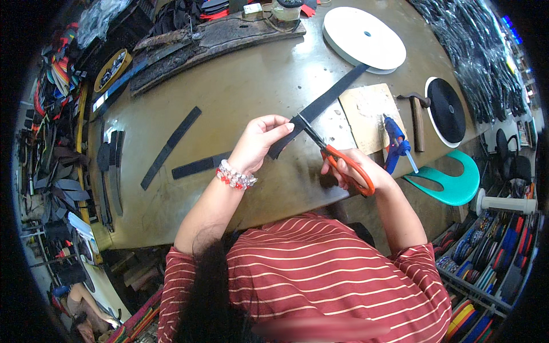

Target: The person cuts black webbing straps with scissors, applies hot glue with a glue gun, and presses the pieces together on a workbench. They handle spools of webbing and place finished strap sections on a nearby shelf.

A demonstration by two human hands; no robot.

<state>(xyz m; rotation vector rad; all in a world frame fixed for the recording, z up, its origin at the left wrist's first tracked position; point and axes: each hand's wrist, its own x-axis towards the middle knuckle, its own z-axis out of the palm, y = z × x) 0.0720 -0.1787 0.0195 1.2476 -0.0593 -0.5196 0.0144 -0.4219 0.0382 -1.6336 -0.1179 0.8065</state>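
A black fabric strap (331,97) runs from the large white reel (357,37) at the far side of the table to my left hand (260,140). That hand is closed, pinching the strap between thumb and fingers near its free end. My right hand (355,167) grips the scissors (350,166) by their orange handles. Their blades meet the strap just right of my left thumb; whether they have cut into it I cannot tell. Under and beside my left wrist lies a cut black strip (200,166), with another strip (171,147) to its left.
On the right are a board (366,108), a blue glue gun (394,143), a hammer (418,123), a black reel (447,111) and a teal curved piece (449,183). More dark strips (116,171) lie left. A dark plank (229,48) and yellow bowl (112,70) stand at the back.
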